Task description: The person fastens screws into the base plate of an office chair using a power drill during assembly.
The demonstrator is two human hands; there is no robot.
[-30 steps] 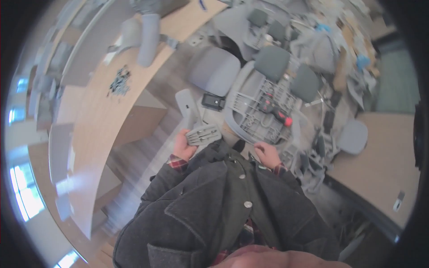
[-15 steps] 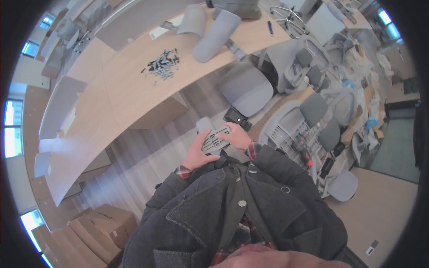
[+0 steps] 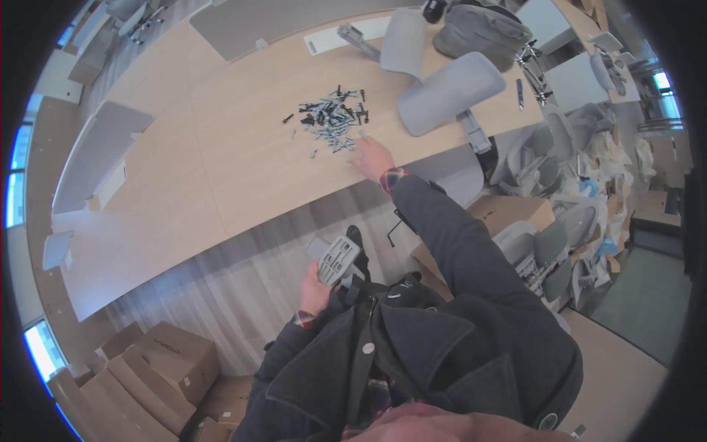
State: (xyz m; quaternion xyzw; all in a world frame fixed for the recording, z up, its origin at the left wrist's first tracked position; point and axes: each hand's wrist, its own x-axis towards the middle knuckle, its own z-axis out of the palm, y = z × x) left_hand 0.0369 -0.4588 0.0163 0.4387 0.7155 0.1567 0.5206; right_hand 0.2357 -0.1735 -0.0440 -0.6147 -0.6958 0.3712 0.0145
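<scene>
My left hand (image 3: 315, 289) grips a grey slotted plastic chair part (image 3: 339, 259) near my lap, its slotted underside facing up. Over the desk edge reaches my right hand (image 3: 373, 158), its fingers partly bent and apart at the near right side of a loose pile of screws (image 3: 329, 118). The pile mixes black and silver screws, with a few strays around it. No screw shows clearly in the right fingers.
The long wooden desk (image 3: 243, 158) also bears grey curved chair parts (image 3: 451, 94), a grey bag (image 3: 482, 33) and a blue pen (image 3: 520, 94). Cardboard boxes (image 3: 173, 357) stand lower left. Chair parts (image 3: 549, 243) crowd the floor at right.
My right hand has let go of the slotted chair part and moved up and forward to the screws. The left hand keeps the part, now lower and slightly left. The view has shifted.
</scene>
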